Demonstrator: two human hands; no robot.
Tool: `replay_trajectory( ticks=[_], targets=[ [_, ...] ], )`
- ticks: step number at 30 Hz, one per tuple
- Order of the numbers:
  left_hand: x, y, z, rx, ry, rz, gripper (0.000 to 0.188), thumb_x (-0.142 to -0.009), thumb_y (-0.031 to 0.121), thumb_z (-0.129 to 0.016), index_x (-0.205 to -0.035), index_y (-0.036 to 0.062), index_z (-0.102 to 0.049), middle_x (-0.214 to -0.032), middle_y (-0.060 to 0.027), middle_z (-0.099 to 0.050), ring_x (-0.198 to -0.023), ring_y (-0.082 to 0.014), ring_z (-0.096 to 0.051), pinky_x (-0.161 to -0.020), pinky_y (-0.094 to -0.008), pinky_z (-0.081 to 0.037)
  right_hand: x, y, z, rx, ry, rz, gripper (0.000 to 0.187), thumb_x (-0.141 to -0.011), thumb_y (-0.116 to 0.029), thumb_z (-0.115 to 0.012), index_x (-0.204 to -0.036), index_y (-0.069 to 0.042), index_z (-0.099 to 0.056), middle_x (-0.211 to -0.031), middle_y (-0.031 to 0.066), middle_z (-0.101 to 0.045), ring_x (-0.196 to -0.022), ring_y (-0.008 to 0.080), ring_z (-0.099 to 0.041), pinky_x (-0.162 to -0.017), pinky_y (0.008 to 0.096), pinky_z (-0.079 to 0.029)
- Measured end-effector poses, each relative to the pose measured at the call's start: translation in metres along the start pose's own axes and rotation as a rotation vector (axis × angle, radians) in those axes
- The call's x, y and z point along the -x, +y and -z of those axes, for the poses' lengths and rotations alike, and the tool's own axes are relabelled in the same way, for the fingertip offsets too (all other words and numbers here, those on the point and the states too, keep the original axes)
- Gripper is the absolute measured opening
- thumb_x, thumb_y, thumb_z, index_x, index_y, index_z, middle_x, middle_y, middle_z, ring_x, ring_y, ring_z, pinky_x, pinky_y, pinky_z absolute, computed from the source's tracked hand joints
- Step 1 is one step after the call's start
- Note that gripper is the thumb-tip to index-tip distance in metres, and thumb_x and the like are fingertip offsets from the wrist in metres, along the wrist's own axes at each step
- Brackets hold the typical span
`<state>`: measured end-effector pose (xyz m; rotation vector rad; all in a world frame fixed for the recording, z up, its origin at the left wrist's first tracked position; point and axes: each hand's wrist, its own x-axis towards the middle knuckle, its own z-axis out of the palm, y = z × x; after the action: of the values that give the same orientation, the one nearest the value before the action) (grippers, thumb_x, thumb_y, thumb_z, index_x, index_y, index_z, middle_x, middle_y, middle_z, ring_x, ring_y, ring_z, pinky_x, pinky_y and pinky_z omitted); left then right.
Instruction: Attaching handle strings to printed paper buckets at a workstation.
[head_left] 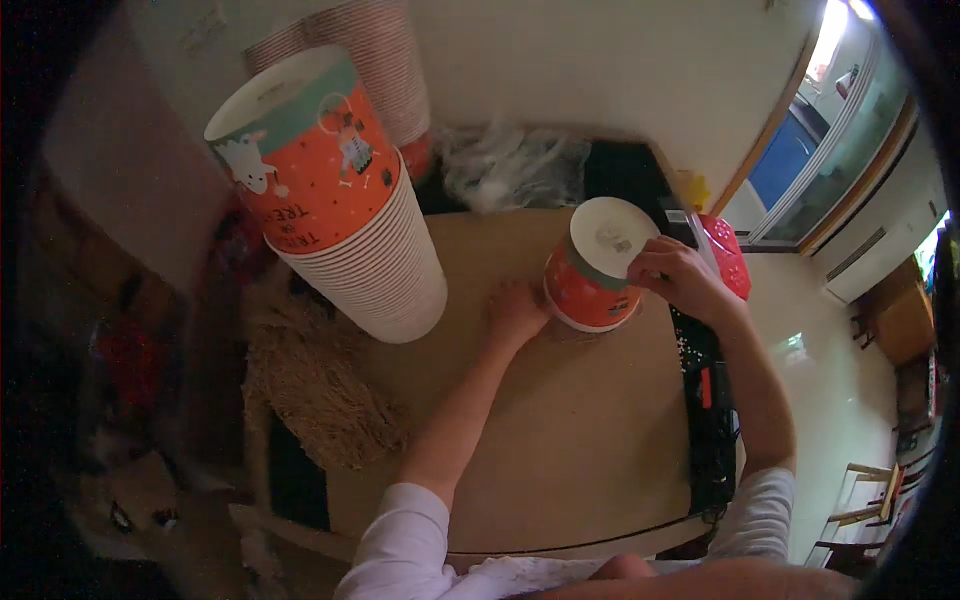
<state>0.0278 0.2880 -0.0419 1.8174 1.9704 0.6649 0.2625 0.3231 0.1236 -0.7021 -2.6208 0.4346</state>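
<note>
An orange and green paper bucket (592,290) stands upside down on the brown board (560,430), its white round base facing up. My right hand (680,275) has its bent fingers closed at the edge of that base, on the right side. Low on the bucket's left side, my left hand (516,312) rests on the board with its fingers outstretched beside the rim; it seems to touch the rim. Some brown strands show just under the bucket's near edge. Farther left leans a tall nested stack of the same paper buckets (340,190), also base up.
A second stack of buckets (375,70) stands behind the first. Brown shredded filler (320,390) lies at the board's left. Crumpled clear plastic (515,165) is at the back by the wall. A red object (728,258) and dark items (712,400) line the right edge.
</note>
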Motion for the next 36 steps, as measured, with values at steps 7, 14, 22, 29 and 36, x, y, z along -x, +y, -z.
replay_trajectory(
  ticks=[7,14,22,29,36],
  targets=[
    [-0.003,0.004,0.003,-0.151,0.034,-0.001,0.03,-0.078,0.034,-0.059,-0.091,0.0076,-0.065,-0.105,-0.0144,-0.056,-0.102,-0.0316,-0.052,-0.086,-0.0433,-0.043,0.002,0.005,-0.001,-0.013,0.016,-0.009,0.006,-0.076,-0.006,-0.061,-0.082,-0.007,-0.059,-0.08,0.0103,-0.055,-0.081,0.0304,-0.055,-0.071,0.0385,-0.046],
    [0.004,-0.008,0.007,-0.04,0.159,0.077,0.022,-0.078,0.021,-0.058,-0.095,0.0062,-0.061,-0.1,-0.0152,-0.057,-0.097,-0.032,-0.052,-0.084,-0.0408,-0.043,0.0,0.0,0.0,-0.009,-0.005,-0.008,0.005,-0.077,-0.006,-0.062,-0.082,-0.005,-0.06,-0.08,0.0088,-0.056,-0.083,0.0279,-0.054,-0.073,0.0369,-0.045],
    [0.037,0.012,0.004,-0.227,0.252,-0.334,0.023,-0.077,0.021,-0.06,-0.092,0.0036,-0.06,-0.102,-0.0154,-0.055,-0.098,-0.0324,-0.05,-0.084,-0.0438,-0.041,0.001,-0.002,0.001,-0.002,-0.017,-0.03,0.005,-0.079,-0.008,-0.061,-0.082,-0.004,-0.06,-0.079,0.0088,-0.055,-0.082,0.0268,-0.054,-0.073,0.0359,-0.044],
    [0.06,0.028,-0.006,-0.272,0.145,-0.552,0.03,-0.075,0.03,-0.062,-0.093,0.0064,-0.061,-0.111,-0.0141,-0.05,-0.101,-0.0301,-0.047,-0.086,-0.0462,-0.039,0.001,0.001,0.0,-0.026,0.004,-0.037,0.006,-0.079,-0.008,-0.062,-0.082,-0.004,-0.06,-0.079,0.0093,-0.055,-0.082,0.0271,-0.054,-0.073,0.0355,-0.044],
    [0.069,0.036,-0.047,-0.158,0.069,-0.552,0.039,-0.072,0.031,-0.065,-0.102,0.0087,-0.055,-0.107,-0.0111,-0.051,-0.103,-0.0282,-0.047,-0.081,-0.0467,-0.042,0.0,0.002,-0.003,0.002,0.011,-0.016,0.005,-0.078,-0.008,-0.063,-0.082,-0.005,-0.061,-0.079,0.0088,-0.055,-0.082,0.0269,-0.054,-0.073,0.0352,-0.045]
  ],
)
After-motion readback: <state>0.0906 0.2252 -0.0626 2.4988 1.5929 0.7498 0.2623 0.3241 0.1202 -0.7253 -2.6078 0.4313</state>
